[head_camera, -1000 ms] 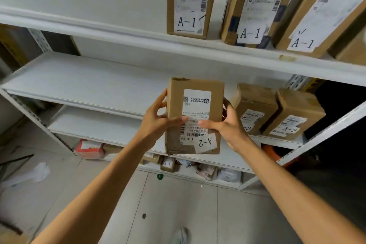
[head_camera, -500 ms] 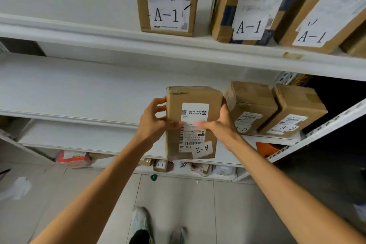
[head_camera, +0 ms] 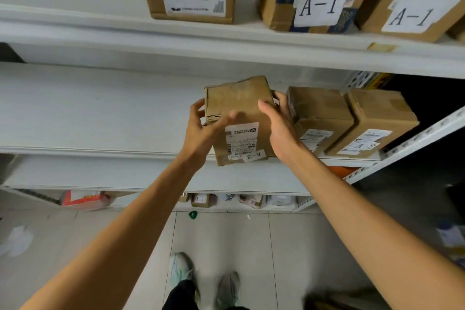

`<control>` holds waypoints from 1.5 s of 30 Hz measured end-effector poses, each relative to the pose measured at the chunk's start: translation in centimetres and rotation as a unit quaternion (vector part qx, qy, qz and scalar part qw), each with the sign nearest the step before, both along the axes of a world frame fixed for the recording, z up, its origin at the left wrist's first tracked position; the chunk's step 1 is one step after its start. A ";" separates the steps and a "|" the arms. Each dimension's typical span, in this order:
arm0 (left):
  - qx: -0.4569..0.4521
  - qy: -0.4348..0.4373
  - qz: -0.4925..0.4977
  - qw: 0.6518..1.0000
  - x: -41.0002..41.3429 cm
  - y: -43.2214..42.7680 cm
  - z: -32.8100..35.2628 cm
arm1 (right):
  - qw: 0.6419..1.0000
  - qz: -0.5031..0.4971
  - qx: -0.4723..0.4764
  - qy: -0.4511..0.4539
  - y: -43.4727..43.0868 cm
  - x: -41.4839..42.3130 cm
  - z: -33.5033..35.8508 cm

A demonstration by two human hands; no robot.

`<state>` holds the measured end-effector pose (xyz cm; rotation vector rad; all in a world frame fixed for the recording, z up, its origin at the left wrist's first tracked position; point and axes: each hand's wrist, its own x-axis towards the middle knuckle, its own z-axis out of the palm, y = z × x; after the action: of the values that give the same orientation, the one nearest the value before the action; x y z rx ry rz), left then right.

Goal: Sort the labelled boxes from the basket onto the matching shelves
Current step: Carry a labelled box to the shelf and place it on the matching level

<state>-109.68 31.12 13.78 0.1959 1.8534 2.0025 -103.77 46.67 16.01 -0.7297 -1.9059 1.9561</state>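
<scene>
Left hand (head_camera: 201, 131) grips the left edge of the A-2 box (head_camera: 239, 95), fingers (head_camera: 197, 109) curled round it and thumb blurred across the face. The box lies on the middle shelf (head_camera: 100, 108), long axis front to back, labelled end just over the lip. Right hand (head_camera: 279, 128) pinches the right edge, just beside the neighbouring box (head_camera: 319, 113). Judgement: both hands are equally near, and the remaining push runs straight back.
</scene>
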 end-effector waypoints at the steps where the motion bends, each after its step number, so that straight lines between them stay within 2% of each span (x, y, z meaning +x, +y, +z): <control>1: 0.004 -0.002 0.001 1.000 -0.3 0.2 -0.2 | 1.000 0.002 0.001 -0.003 0.2 -0.2 -0.1; 4: -0.004 0.005 -0.024 1.000 -1.6 0.5 -1.1 | 0.998 0.044 0.034 -0.040 1.0 -0.4 -1.1; 7: -0.022 0.023 -0.066 0.997 -1.9 0.6 -1.8 | 0.979 0.097 0.148 -0.096 1.2 -0.1 -1.7; 11: -0.010 0.031 -0.068 0.997 -1.8 1.2 -1.7 | 0.938 0.125 0.305 -0.109 1.2 0.4 -1.8; 15: -0.030 0.047 -0.015 0.998 -1.3 1.7 -1.9 | 0.878 0.122 0.445 -0.130 0.5 0.6 -1.8; 19: -0.093 0.061 -0.016 0.994 -1.3 1.4 -1.6 | 0.861 0.165 0.450 -0.168 0.0 0.9 -0.8; 23: -0.193 0.128 -0.003 0.973 -0.8 0.3 0.1 | 0.831 0.189 0.486 -0.196 0.1 1.2 0.2; 29: -0.307 0.217 -0.021 0.926 0.6 -3.2 3.9 | 0.723 0.222 0.641 -0.133 -2.0 2.1 3.2; 33: -0.359 0.250 -0.029 0.899 2.5 -7.1 6.2 | 0.721 0.288 0.623 -0.098 -6.0 1.7 5.7; 36: -0.409 0.257 -0.019 0.875 4.6 -11.0 7.3 | 0.688 0.355 0.627 -0.087 -9.4 1.9 7.1; 39: -0.490 0.257 -0.010 0.833 7.5 -15.8 7.7 | 0.659 0.395 0.637 -0.061 -13.5 2.9 7.5; 45: -0.556 0.173 0.073 0.809 17.9 -26.9 7.2 | 0.580 0.516 0.630 0.000 -23.7 7.2 8.2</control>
<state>-91.82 4.25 21.02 0.0610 2.9997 0.6571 -96.62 22.93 24.21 0.9898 -3.1889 0.1928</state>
